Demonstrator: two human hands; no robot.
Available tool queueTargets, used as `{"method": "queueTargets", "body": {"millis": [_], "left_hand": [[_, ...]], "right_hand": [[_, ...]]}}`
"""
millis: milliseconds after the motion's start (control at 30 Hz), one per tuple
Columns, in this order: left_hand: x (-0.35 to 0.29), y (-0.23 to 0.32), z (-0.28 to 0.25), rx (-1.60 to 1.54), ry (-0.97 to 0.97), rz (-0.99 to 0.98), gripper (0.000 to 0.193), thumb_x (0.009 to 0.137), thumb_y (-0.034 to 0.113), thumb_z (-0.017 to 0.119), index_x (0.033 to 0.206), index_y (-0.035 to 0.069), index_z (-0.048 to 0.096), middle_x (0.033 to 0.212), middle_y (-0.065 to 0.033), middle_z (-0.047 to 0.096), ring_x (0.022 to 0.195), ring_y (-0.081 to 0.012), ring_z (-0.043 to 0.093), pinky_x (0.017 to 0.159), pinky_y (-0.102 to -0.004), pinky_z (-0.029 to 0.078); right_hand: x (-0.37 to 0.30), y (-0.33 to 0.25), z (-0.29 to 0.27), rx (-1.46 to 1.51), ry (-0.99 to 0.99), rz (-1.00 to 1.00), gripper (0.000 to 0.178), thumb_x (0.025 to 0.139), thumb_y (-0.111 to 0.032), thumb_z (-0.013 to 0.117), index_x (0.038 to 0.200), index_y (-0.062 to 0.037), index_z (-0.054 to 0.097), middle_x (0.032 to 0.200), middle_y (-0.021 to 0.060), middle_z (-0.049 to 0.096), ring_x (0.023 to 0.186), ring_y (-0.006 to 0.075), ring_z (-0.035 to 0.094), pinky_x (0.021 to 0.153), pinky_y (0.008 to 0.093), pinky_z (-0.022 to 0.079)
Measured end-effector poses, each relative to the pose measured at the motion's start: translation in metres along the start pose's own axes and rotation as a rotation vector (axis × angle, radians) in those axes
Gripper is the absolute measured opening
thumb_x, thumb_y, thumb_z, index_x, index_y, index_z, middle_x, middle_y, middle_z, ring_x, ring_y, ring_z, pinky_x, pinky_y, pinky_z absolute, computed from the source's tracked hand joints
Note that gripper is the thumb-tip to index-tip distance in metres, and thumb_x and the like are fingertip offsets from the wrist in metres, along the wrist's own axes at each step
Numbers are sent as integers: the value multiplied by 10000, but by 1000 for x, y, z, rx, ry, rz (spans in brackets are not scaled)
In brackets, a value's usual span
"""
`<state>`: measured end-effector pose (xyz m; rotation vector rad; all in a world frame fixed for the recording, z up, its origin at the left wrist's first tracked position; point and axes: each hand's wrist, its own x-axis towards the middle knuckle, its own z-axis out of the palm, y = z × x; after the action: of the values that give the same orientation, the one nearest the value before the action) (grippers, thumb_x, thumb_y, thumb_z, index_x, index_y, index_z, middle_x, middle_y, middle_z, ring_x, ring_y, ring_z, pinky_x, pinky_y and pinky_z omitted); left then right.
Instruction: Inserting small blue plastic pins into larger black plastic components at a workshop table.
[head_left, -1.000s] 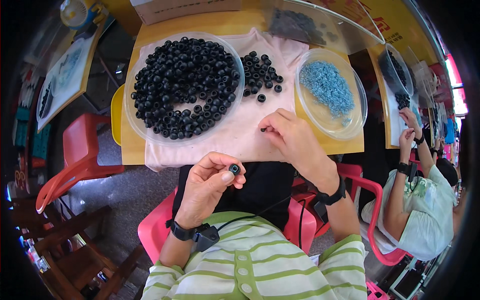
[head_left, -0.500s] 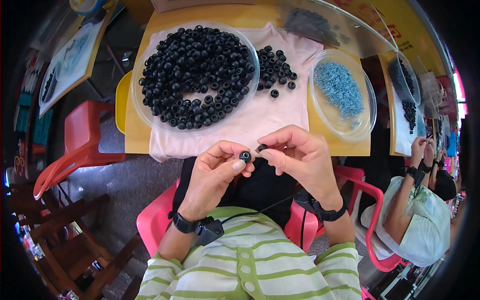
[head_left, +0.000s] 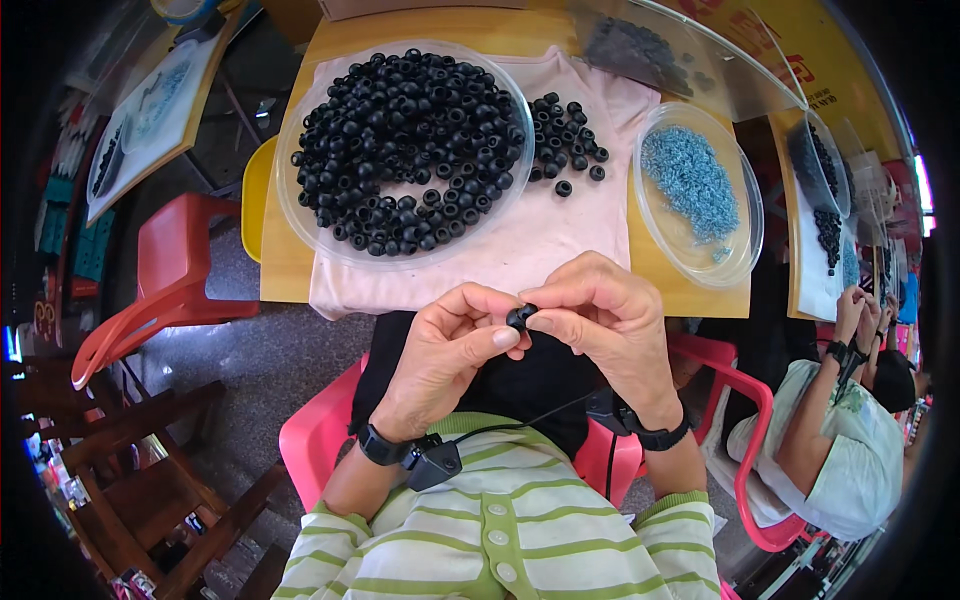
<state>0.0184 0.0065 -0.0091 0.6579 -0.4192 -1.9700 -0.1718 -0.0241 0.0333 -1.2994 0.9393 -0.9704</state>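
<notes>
Just beyond my lap, the fingertips of both hands meet. My left hand point(head_left: 437, 352) pinches a round black hollow bead-like piece point(head_left: 515, 319) between thumb and fingers. Against it, my right hand point(head_left: 612, 322) presses a smaller dark piece point(head_left: 530, 311), whose exact kind is mostly hidden by the fingertips. Past the hands, a large clear round tray point(head_left: 284, 185) holds a heap of the same black pieces point(head_left: 345, 140). More loose black pieces point(head_left: 563, 187) lie to its right on a pink cloth point(head_left: 580, 225).
A clear oval tray point(head_left: 700, 268) with tiny light-blue pieces point(head_left: 690, 175) stands at the table's right. Behind it is a clear bin point(head_left: 700, 30). A red chair point(head_left: 175, 250) and a yellow stool point(head_left: 258, 205) are at left. Another person point(head_left: 840, 430) sits at right, hands raised.
My hands have come together, so the small dark piece in the right now touches the black piece in the left. Before, they were slightly apart. The whole view has shifted a little.
</notes>
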Motion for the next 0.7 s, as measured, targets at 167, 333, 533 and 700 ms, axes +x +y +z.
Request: {"method": "queueTargets", "body": {"millis": [167,333,533,700], "left_hand": [[0,-1,-4,-37,-52,-39,150,914,24,672,1058,18,631,1010,-90,677,900,-149,661,840,-282,552],[1,-3,-10,-229,-84,-223,113,933,54,657,1044,37,642,1026,-77,674,952,-169,659,894,-313,552],[3,-4,-4,-390,-103,-329,128,941,64,649,1068,49,651,1070,-86,683,1057,-199,651,963,-351,531],[2,-4,-1,-382,-115,-344,133,939,48,648,1069,41,674,1077,-103,688,1061,-213,656,980,-353,524]], "right_hand": [[-1,0,-1,-200,-14,-109,157,870,2,712,1025,-11,734,930,74,660,763,121,666,630,217,520],[-4,1,0,-386,1,-208,224,827,-8,742,1048,-42,729,924,70,657,715,113,634,621,233,516],[-5,-3,3,-540,6,-366,354,710,11,779,1047,-47,688,941,81,647,734,168,629,593,282,533],[-6,-3,2,-561,-4,-421,368,671,39,765,1021,-25,675,912,92,645,741,206,634,608,302,540]]}}
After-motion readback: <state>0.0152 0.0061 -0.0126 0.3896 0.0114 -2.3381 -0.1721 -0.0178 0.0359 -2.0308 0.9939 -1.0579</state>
